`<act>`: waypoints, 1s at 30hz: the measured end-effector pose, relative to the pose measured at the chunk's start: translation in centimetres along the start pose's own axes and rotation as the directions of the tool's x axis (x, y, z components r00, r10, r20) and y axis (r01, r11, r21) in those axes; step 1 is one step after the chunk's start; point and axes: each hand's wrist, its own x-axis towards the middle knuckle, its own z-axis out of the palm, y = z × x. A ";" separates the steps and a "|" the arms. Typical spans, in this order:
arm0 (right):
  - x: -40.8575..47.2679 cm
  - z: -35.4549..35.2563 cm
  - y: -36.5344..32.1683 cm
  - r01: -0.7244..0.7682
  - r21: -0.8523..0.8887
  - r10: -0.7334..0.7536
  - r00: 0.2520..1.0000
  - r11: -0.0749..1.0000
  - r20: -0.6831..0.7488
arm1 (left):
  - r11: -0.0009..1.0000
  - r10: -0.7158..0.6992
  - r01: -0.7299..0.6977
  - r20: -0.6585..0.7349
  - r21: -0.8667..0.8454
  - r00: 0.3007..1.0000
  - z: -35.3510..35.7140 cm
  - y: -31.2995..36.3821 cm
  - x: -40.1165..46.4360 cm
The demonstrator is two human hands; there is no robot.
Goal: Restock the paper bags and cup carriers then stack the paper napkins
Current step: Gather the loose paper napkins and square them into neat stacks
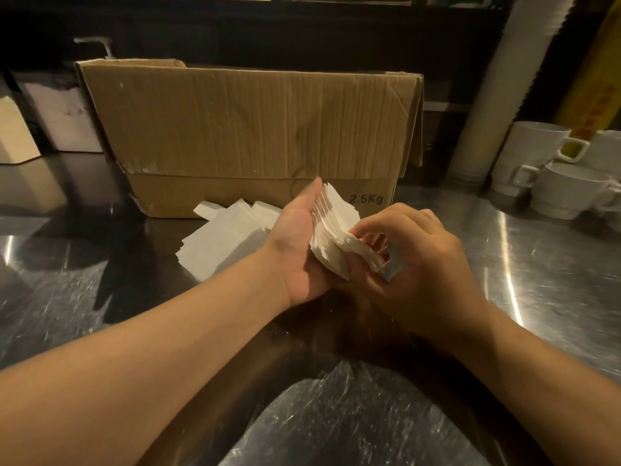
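At the far left of the frame, two pale upright containers (50,116) are standing at the back of the steel counter (60,270); their contents cannot be made out. To their right, a brown cardboard box (248,129) is standing open-topped across the upper middle of the frame, with "2.5Kg" printed near its lower right corner.

In front of the box, left of centre, a loose pile of white napkins (221,240) is lying flat on the counter, just beside the box's lower edge and partly hidden behind the left wrist.

At the centre of the frame, the left hand (299,243) is turned palm up, cradling a bundle of napkins (336,227) against its palm, the thumb pressing along the bundle's left side. The bundle is tilted and fanned, its edges uneven, and is being held above the counter in front of the box.

Directly to the right, the right hand (413,260) is curling its fingers over the lower right edge of the same bundle, with the fingertips (361,233) pinching the sheets.

At the upper right, a tall white sleeve of stacked cups (504,89) is leaning at the back. At the far right edge, white ceramic mugs (537,153) are standing stacked on the counter, well apart from both hands.
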 end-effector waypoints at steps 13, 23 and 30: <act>0.1 0.0 -0.3 -0.031 -0.025 0.033 0.996 0.999 0.085 | 1.000 0.018 -0.018 0.001 -0.009 1.000 -0.2 -0.1 0.1; 0.1 -0.1 -0.1 -0.041 -0.009 0.041 0.999 0.999 0.012 | 1.000 -0.002 0.002 0.000 -0.031 1.000 -0.5 0.0 0.5; 0.0 -0.1 -0.2 -0.042 -0.004 0.041 0.998 0.999 -0.042 | 0.999 -0.030 0.029 0.016 0.023 0.999 -0.2 -0.2 0.3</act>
